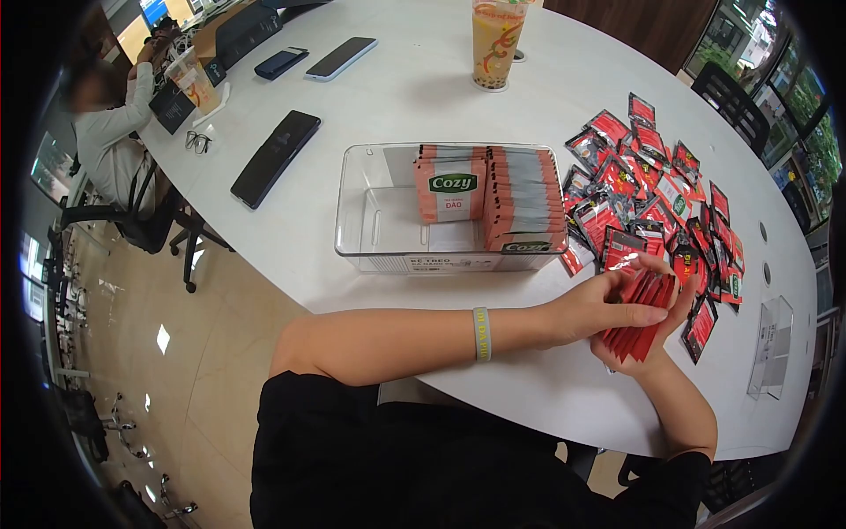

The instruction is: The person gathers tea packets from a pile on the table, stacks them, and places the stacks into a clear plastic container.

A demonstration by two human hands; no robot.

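Note:
My left hand (pixel 583 309), below a grey-green wristband (pixel 482 334), closes its thumb and fingers over a bundle of red tea sachets (pixel 627 342). Wrapped round the same bundle from the right and below is my right hand (pixel 670 333). The sachets stand on edge, pressed together; their fronts are hidden. Just beyond my hands spreads a loose pile of red and black sachets (pixel 648 189). Left of the hands, a clear plastic bin (pixel 370 253) holds pink-and-grey Cozy sachets (pixel 452 189), packed in two groups at its right side.
Phones (pixel 276 159) lie on the white table (pixel 397 106) to the left, with glasses (pixel 198 141) nearby. A bubble tea cup (pixel 498 44) stands at the back. On the right sits another clear bin (pixel 772 348). A seated person (pixel 115 132) is at the far left.

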